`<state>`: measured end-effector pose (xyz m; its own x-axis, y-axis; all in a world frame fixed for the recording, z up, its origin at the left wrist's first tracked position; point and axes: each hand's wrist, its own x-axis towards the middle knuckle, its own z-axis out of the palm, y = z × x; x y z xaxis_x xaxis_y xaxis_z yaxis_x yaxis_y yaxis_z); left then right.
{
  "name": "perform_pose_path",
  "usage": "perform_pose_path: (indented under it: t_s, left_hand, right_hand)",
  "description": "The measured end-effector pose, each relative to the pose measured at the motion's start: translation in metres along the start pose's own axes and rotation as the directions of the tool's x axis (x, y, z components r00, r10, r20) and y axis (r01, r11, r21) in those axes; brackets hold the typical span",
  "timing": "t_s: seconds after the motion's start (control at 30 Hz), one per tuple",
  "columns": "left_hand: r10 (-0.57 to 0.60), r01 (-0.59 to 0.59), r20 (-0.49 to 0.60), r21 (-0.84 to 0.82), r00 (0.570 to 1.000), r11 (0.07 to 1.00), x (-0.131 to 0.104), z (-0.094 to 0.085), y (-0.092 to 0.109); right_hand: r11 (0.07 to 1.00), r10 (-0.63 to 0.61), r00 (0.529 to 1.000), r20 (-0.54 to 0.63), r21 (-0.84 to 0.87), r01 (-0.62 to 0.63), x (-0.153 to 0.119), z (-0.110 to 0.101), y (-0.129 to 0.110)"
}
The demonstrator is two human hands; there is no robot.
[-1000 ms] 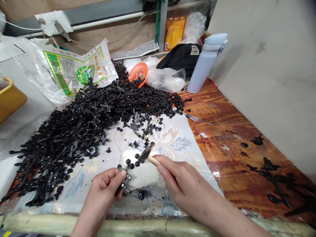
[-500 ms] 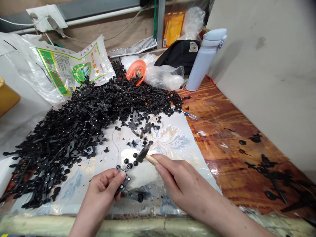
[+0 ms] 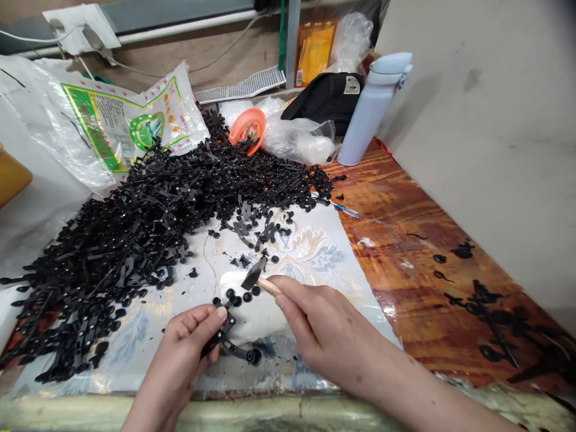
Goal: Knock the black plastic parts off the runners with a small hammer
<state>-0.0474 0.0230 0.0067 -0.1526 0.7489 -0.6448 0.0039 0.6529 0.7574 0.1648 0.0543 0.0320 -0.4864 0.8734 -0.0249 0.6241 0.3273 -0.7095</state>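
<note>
My left hand pinches a black jointed plastic part between thumb and fingers, low over the covered table. One arm of the part ends in a round cap pointing right. My right hand is wrapped round the light wooden handle of a small hammer. The dark metal head hangs over a white pad, just above and right of the left hand. Several small round black caps lie on the pad between the hammer head and the held part.
A big heap of black parts fills the left and back. Behind stand an orange dish, a plastic bag, a black pouch and a light blue bottle. A pen and more black parts lie right.
The hammer and my right hand have shifted slightly left. My left hand has tilted the black part, which now sits closer to the caps. The view has moved a little.
</note>
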Motion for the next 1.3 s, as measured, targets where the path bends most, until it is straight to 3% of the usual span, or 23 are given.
perform_pose_path:
  t_s: [0.27, 0.63, 0.93, 1.13, 1.3]
  left_hand:
    - [0.003, -0.003, 0.014, 0.003, 1.0, 1.0, -0.004, 0.0, 0.003]
    - [0.012, -0.009, -0.048, 0.055, 0.999, 0.998, -0.004, 0.0, -0.001]
    - [0.0, 0.003, -0.06, 0.055, 0.998, 0.998, -0.005, 0.003, -0.001]
    - [0.113, -0.106, -0.032, 0.154, 0.993, 0.982, 0.0, 0.001, 0.002]
    - [0.112, -0.111, 0.01, 0.233, 0.994, 0.966, 0.001, 0.0, 0.005]
  right_hand:
    - [0.999, -0.007, 0.999, -0.037, -0.038, 0.005, -0.004, 0.003, 0.007]
    - [0.997, -0.032, 0.999, -0.038, -0.067, 0.029, -0.005, 0.004, 0.007]
    - [0.998, -0.015, 0.999, 0.037, -0.061, 0.017, -0.003, 0.002, 0.003]
    - [0.989, -0.055, 0.987, 0.151, -0.131, 0.075, 0.006, -0.007, -0.007]
    - [0.982, -0.19, 0.982, 0.016, -0.006, 0.19, 0.004, -0.006, -0.01]
